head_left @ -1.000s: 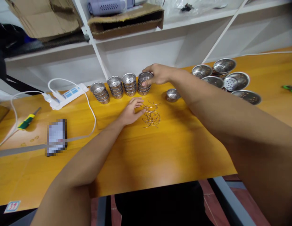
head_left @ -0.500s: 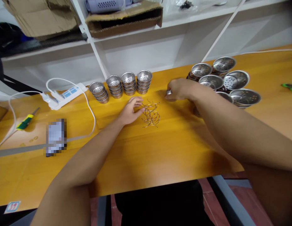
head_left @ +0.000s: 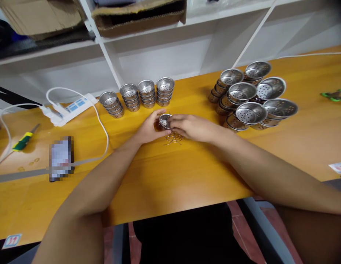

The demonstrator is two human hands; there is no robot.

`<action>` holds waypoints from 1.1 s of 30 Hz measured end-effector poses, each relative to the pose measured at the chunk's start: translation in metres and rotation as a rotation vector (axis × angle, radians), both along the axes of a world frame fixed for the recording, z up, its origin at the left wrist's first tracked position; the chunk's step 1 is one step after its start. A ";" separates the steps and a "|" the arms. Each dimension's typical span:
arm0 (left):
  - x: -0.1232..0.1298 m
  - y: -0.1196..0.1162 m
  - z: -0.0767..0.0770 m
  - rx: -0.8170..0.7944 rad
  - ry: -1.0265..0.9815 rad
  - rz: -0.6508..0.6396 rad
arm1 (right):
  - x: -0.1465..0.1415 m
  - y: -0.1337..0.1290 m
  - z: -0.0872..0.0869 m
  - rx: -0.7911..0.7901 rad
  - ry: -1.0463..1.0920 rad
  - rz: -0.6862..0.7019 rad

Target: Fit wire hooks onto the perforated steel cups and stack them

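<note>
A small perforated metal cup stands between my hands over the yellow table. My left hand curves round its left side, thumb along the near side. The fingers of my right hand pinch the cup's right rim. Curved metal wires lie in a pile just below the cup, partly covered by my hands. Behind them are several short stacks of perforated cups, one of them straight behind my hands. A larger group of stacked cups stands to the right of my right hand.
At the left are a power strip with white cables, a green and yellow screwdriver and a blurred-out dark-edged device. White shelving with a cardboard box rises behind. Green-handled scissors lie far right.
My right hand has moved left from beside the large cup group to my left hand. A cup is now between both hands, and my left hand has closed round it. The view has shifted slightly.
</note>
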State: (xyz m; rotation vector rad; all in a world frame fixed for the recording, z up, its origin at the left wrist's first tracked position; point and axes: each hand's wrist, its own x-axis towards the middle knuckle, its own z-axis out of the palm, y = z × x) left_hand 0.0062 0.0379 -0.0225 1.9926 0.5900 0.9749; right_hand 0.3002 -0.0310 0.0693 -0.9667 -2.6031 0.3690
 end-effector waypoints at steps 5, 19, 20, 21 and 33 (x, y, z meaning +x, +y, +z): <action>-0.001 0.004 -0.004 0.031 0.036 0.138 | -0.013 0.008 -0.031 0.071 0.129 -0.030; -0.004 0.005 0.010 0.420 0.065 0.280 | -0.047 0.002 -0.055 0.041 0.346 -0.057; -0.004 0.006 0.010 0.418 0.069 0.278 | -0.048 0.003 -0.055 0.038 0.364 -0.042; -0.005 0.006 0.009 0.407 0.075 0.271 | -0.049 0.005 -0.054 0.038 0.387 -0.031; -0.004 0.006 0.013 0.388 0.110 0.149 | -0.054 0.011 -0.043 -0.005 0.653 -0.192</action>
